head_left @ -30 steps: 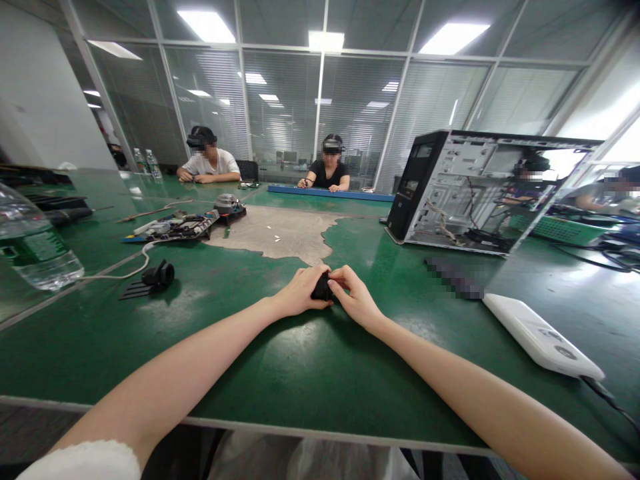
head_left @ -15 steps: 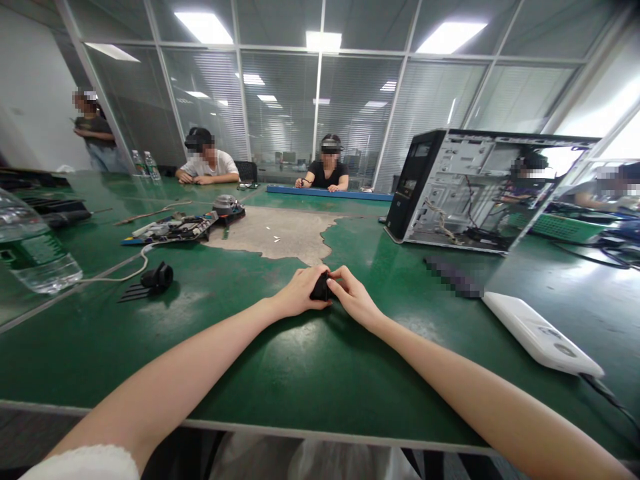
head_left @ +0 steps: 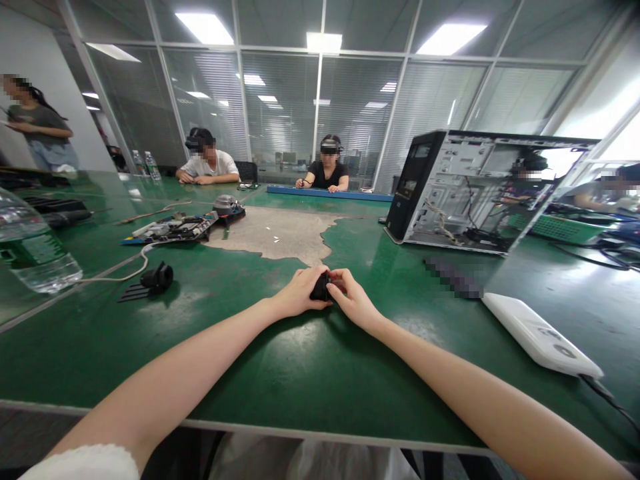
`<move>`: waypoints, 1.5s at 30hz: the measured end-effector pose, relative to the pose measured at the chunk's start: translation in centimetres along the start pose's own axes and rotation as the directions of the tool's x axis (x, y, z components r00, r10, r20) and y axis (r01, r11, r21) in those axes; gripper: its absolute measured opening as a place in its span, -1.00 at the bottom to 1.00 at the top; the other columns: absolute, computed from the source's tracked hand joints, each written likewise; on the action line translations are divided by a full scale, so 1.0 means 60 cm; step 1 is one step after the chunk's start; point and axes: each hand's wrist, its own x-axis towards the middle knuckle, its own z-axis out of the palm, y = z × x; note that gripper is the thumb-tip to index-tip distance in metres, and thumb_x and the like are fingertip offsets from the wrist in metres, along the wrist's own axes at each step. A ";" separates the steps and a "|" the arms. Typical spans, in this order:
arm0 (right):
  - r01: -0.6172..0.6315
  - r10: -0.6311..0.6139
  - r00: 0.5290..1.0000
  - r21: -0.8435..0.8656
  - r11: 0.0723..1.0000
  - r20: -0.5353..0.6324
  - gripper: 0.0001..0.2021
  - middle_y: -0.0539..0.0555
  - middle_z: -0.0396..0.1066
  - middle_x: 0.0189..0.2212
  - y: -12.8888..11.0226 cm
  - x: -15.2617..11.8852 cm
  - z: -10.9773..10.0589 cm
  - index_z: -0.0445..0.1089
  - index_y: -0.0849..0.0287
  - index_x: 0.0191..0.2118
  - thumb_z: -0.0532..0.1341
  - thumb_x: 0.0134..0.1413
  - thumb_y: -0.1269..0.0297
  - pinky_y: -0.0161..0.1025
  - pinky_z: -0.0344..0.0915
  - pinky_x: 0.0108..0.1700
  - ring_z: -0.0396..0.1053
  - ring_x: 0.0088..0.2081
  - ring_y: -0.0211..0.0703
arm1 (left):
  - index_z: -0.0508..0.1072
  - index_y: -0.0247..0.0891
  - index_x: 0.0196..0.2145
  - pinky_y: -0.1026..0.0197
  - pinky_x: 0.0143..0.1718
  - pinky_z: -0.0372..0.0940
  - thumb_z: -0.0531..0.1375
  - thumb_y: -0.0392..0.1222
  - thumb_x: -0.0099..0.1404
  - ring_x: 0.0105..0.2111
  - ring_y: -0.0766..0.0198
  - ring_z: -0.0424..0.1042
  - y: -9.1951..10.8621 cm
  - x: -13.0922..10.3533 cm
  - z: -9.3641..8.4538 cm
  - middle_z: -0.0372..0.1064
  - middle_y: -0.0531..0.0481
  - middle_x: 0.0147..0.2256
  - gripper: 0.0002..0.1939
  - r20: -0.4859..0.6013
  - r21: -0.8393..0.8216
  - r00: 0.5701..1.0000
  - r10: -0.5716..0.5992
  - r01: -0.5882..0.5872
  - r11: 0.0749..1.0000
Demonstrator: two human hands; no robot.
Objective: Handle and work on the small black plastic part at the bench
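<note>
Between my two hands, low over the green table (head_left: 280, 373), is a small black part (head_left: 320, 288) whose exact kind I cannot make out. My left hand (head_left: 299, 291) is wrapped round its left side, thumb below and fingers above. On its right side, the fingers and thumb of my right hand (head_left: 351, 297) pinch its edge. Fingers cover much of the part. To the left lies another black plastic piece (head_left: 159, 277) with a round end, beside several thin black strips (head_left: 135, 292).
A circuit board (head_left: 175, 229) lies at the left behind a white cable, near a water bottle (head_left: 37, 253). An open computer case (head_left: 450, 193) stands at the right, with a white power bank (head_left: 543, 333) before it. Co-workers (head_left: 327, 170) sit across the table.
My right fingers have shifted slightly on the black part, while my left hand stays in place. The standing person in the background has moved to the left.
</note>
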 end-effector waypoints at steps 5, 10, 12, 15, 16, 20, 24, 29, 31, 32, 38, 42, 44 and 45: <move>0.004 -0.002 1.000 -0.062 0.998 0.025 -0.85 -0.03 0.26 -0.37 -0.007 -0.002 -0.003 0.14 0.13 -0.27 0.02 0.03 0.22 -0.32 0.23 -0.40 0.25 -0.46 -0.32 | 0.03 -0.20 -0.02 0.05 -0.06 0.05 0.22 -0.05 0.00 -0.06 0.11 0.20 0.002 -0.001 -0.001 0.19 -0.10 -0.09 -0.36 -0.004 0.002 1.000 0.003 -0.003 1.000; 0.099 -0.103 0.994 -0.101 0.990 -0.044 -0.90 -0.01 0.25 -0.38 -0.006 -0.001 -0.001 0.18 0.14 -0.34 0.01 0.04 0.25 -0.28 0.24 -0.29 0.27 -0.36 -0.28 | 0.03 -0.20 -0.02 0.06 -0.06 0.05 0.23 -0.05 -0.01 -0.07 0.12 0.20 0.001 -0.001 0.000 0.19 -0.09 -0.09 -0.35 -0.013 0.011 1.000 0.011 -0.011 1.000; 0.145 -0.152 0.986 -0.101 0.984 -0.073 -0.93 0.02 0.25 -0.33 -0.004 0.000 0.001 0.19 0.15 -0.37 0.04 0.01 0.28 -0.24 0.23 -0.19 0.28 -0.28 -0.25 | 0.02 -0.20 -0.02 0.07 -0.06 0.05 0.22 -0.05 -0.01 -0.07 0.13 0.19 0.000 -0.001 0.000 0.19 -0.09 -0.08 -0.35 -0.012 0.012 1.000 0.017 -0.017 1.000; 0.109 -0.111 0.991 -0.035 0.993 -0.072 -0.88 0.03 0.26 -0.31 0.001 0.001 0.002 0.15 0.14 -0.31 0.08 -0.02 0.28 -0.22 0.24 -0.16 0.30 -0.25 -0.24 | 0.01 -0.20 -0.01 0.06 -0.06 0.04 0.22 -0.04 0.00 -0.05 0.12 0.18 -0.001 -0.001 0.000 0.17 -0.10 -0.07 -0.35 -0.011 0.010 1.000 0.014 -0.014 1.000; 0.079 -0.079 0.995 -0.007 0.997 -0.067 -0.85 0.03 0.27 -0.30 0.003 0.002 0.002 0.13 0.14 -0.29 0.09 -0.02 0.27 -0.21 0.25 -0.16 0.31 -0.25 -0.23 | 0.01 -0.20 -0.01 0.06 -0.06 0.04 0.21 -0.04 0.00 -0.05 0.12 0.18 0.000 -0.001 0.000 0.17 -0.10 -0.07 -0.35 -0.008 0.007 1.000 0.014 -0.014 1.000; -0.007 0.008 0.999 0.032 0.999 -0.031 -0.79 0.06 0.28 -0.24 0.012 0.003 0.002 0.12 0.14 -0.22 0.09 -0.02 0.26 -0.21 0.26 -0.16 0.31 -0.20 -0.23 | 0.00 -0.19 0.00 0.05 -0.05 0.03 0.21 -0.04 0.01 -0.05 0.11 0.18 0.002 -0.001 -0.001 0.18 -0.10 -0.07 -0.35 0.001 0.004 1.000 0.010 -0.010 1.000; -0.033 0.033 0.999 0.010 0.999 0.032 -0.81 0.03 0.29 -0.28 0.009 0.001 -0.001 0.16 0.13 -0.22 0.06 0.00 0.25 -0.23 0.28 -0.23 0.31 -0.29 -0.26 | 0.02 -0.19 -0.01 0.04 -0.05 0.03 0.21 -0.06 0.01 -0.05 0.11 0.19 0.003 -0.001 -0.001 0.18 -0.10 -0.07 -0.37 -0.002 -0.001 1.000 0.004 -0.004 1.000; 0.009 -0.010 1.000 0.005 1.000 0.022 -0.86 -0.02 0.26 -0.34 -0.005 -0.002 -0.001 0.15 0.12 -0.28 0.07 -0.02 0.28 -0.25 0.30 -0.29 0.30 -0.34 -0.28 | 0.02 -0.18 -0.02 0.04 -0.06 0.04 0.22 -0.06 0.00 -0.06 0.11 0.20 0.004 -0.001 -0.003 0.19 -0.09 -0.08 -0.37 -0.004 -0.010 1.000 -0.004 0.004 1.000; 0.058 -0.058 0.998 -0.025 0.998 -0.011 -0.89 -0.01 0.26 -0.34 -0.008 -0.002 -0.001 0.16 0.13 -0.31 0.06 -0.02 0.29 -0.22 0.28 -0.21 0.29 -0.30 -0.26 | 0.02 -0.19 -0.02 0.05 -0.07 0.05 0.22 -0.05 0.00 -0.06 0.11 0.19 0.004 -0.002 -0.003 0.19 -0.09 -0.08 -0.36 -0.006 -0.010 1.000 0.000 0.000 1.000; 0.077 -0.078 0.997 -0.035 0.996 -0.027 -0.91 0.00 0.26 -0.34 -0.008 -0.001 0.000 0.17 0.14 -0.33 0.06 -0.01 0.29 -0.20 0.26 -0.17 0.29 -0.28 -0.25 | 0.02 -0.19 -0.02 0.05 -0.07 0.05 0.22 -0.05 0.00 -0.06 0.11 0.19 0.004 -0.002 -0.003 0.19 -0.10 -0.08 -0.36 -0.006 -0.010 1.000 0.003 -0.003 1.000; 0.030 -0.030 0.998 0.002 1.000 -0.051 -0.82 0.03 0.26 -0.30 -0.001 0.002 0.002 0.14 0.14 -0.29 0.11 -0.05 0.25 -0.20 0.27 -0.18 0.29 -0.25 -0.24 | 0.01 -0.19 -0.01 0.04 -0.06 0.04 0.21 -0.05 0.01 -0.05 0.11 0.18 0.002 -0.002 0.000 0.17 -0.11 -0.06 -0.35 -0.003 -0.006 1.000 -0.005 0.005 1.000; -0.045 0.045 0.999 0.010 0.999 -0.023 -0.77 0.05 0.29 -0.28 0.004 0.002 0.001 0.16 0.16 -0.22 0.11 -0.04 0.23 -0.21 0.27 -0.20 0.30 -0.26 -0.24 | 0.01 -0.19 -0.01 0.04 -0.06 0.04 0.21 -0.06 0.00 -0.05 0.10 0.18 0.002 -0.001 -0.001 0.18 -0.10 -0.07 -0.35 0.001 -0.003 1.000 -0.009 0.009 1.000; -0.059 0.059 0.998 -0.001 0.998 0.010 -0.79 0.04 0.30 -0.31 0.002 0.001 0.000 0.18 0.16 -0.22 0.08 -0.02 0.21 -0.22 0.27 -0.22 0.31 -0.31 -0.25 | 0.02 -0.19 -0.01 0.05 -0.06 0.04 0.21 -0.06 0.00 -0.05 0.10 0.19 0.003 -0.001 -0.001 0.19 -0.10 -0.07 -0.36 -0.004 0.001 1.000 -0.007 0.007 1.000; -0.060 0.060 0.998 -0.002 0.998 0.025 -0.80 0.02 0.30 -0.32 0.000 0.000 0.000 0.19 0.15 -0.23 0.07 -0.01 0.21 -0.23 0.28 -0.25 0.31 -0.33 -0.26 | 0.02 -0.19 -0.01 0.05 -0.06 0.04 0.21 -0.06 0.00 -0.06 0.10 0.19 0.002 -0.001 -0.001 0.19 -0.10 -0.07 -0.36 -0.006 0.002 1.000 -0.005 0.005 1.000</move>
